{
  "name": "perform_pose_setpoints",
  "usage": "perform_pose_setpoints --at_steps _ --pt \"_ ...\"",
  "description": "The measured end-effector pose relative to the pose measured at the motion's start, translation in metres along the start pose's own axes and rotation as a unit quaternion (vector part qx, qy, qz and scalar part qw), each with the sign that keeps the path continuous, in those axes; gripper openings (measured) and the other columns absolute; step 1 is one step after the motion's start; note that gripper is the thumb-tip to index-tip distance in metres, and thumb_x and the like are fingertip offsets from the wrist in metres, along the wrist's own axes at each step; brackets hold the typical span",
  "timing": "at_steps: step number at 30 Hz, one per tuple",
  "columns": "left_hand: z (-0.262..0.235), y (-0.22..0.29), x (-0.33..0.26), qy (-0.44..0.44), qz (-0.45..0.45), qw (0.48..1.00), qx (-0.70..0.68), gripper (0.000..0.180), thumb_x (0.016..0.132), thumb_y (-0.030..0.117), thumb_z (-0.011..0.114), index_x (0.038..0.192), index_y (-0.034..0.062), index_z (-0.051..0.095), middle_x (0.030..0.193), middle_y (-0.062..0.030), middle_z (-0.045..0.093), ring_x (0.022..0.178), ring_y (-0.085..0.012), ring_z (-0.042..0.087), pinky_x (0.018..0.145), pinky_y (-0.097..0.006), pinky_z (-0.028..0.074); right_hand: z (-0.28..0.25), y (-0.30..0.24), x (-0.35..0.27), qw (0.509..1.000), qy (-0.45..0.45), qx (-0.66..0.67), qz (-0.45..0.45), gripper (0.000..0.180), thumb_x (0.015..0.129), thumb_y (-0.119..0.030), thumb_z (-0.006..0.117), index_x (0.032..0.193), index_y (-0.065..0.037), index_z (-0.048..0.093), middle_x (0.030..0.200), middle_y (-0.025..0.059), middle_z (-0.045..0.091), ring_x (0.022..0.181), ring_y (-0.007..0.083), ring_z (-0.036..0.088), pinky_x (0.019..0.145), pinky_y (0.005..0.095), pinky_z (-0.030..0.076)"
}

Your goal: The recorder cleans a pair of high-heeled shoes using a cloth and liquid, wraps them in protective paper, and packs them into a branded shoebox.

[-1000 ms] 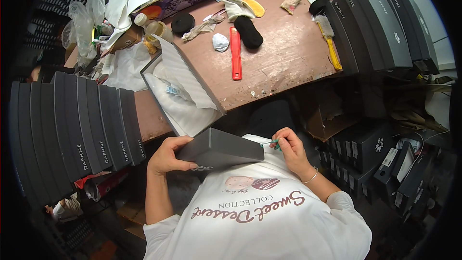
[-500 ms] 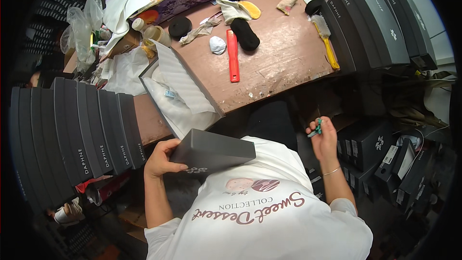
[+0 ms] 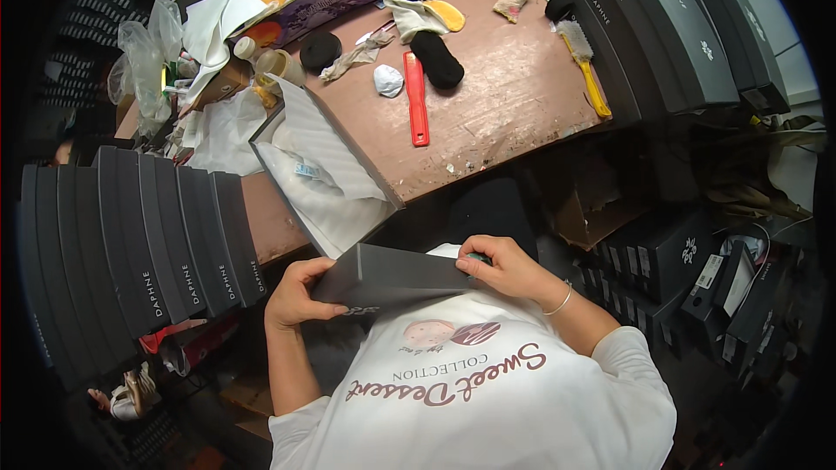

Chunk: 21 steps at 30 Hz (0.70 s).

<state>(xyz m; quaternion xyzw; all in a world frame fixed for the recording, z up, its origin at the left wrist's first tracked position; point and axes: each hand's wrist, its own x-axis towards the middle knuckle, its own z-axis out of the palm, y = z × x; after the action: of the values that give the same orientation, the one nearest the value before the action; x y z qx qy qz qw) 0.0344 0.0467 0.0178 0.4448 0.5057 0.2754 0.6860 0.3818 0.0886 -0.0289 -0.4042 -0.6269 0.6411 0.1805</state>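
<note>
A dark grey box lid lies flat across my lap, just below the table edge. My left hand grips its left end, thumb on top. At the lid's right end my right hand rests with its fingers closed around a small green object, most of which is hidden. An open grey box lined with white tissue paper leans on the table edge right above the lid.
The brown worktable carries a red flat tool, a yellow-handled brush, black pads and rags. Dark grey boxes stand in a row at my left and at the right. Black boxes are stacked low right.
Half a second ago my right hand was out to the right, off the lid, holding the small green object. It has come back to the lid's right end. The left hand kept its grip.
</note>
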Motion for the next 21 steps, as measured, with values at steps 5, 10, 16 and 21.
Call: perform_pose_setpoints --at_steps 5,10,16,21 --pt "-0.001 -0.003 -0.001 -0.004 0.011 1.0 -0.007 0.046 0.055 0.001 0.081 0.098 -0.0026 0.065 0.089 -0.0023 0.065 0.083 -0.0086 0.059 0.078 -0.023 0.046 0.004 -0.001 -0.005 0.985 -0.006 0.145 0.091 0.015 0.094 -0.018 0.058 0.089 -0.004 0.059 0.072 -0.003 0.054 0.063 0.0029 0.047 0.055 0.0186 0.039" --pt "0.0 -0.001 0.002 -0.004 -0.001 1.0 -0.016 0.046 0.055 0.0 0.081 0.099 -0.0032 0.065 0.09 -0.0027 0.066 0.083 -0.0088 0.059 0.078 -0.023 0.047 0.022 0.003 -0.011 0.966 0.052 0.222 0.121 0.013 0.096 -0.018 0.055 0.091 -0.006 0.055 0.071 -0.0042 0.05 0.061 0.0025 0.046 0.054 0.0173 0.039" --pt "0.002 0.001 0.002 0.001 0.0 1.0 -0.017 0.047 0.055 0.001 0.081 0.099 -0.0034 0.064 0.09 -0.0028 0.066 0.083 -0.009 0.059 0.079 -0.023 0.047 0.034 0.02 -0.009 0.866 0.053 0.476 0.141 0.012 0.098 -0.017 0.052 0.091 -0.008 0.052 0.072 -0.0033 0.046 0.062 0.005 0.045 0.056 0.0199 0.041" --pt "-0.003 -0.002 0.003 0.007 -0.001 1.0 -0.012 0.047 0.055 0.002 0.081 0.099 -0.0031 0.064 0.09 -0.0027 0.066 0.084 -0.0095 0.06 0.08 -0.024 0.046 0.033 0.022 -0.007 0.809 0.029 0.57 0.142 0.013 0.099 -0.018 0.051 0.094 -0.007 0.053 0.075 -0.0002 0.053 0.063 0.007 0.049 0.058 0.0214 0.044"
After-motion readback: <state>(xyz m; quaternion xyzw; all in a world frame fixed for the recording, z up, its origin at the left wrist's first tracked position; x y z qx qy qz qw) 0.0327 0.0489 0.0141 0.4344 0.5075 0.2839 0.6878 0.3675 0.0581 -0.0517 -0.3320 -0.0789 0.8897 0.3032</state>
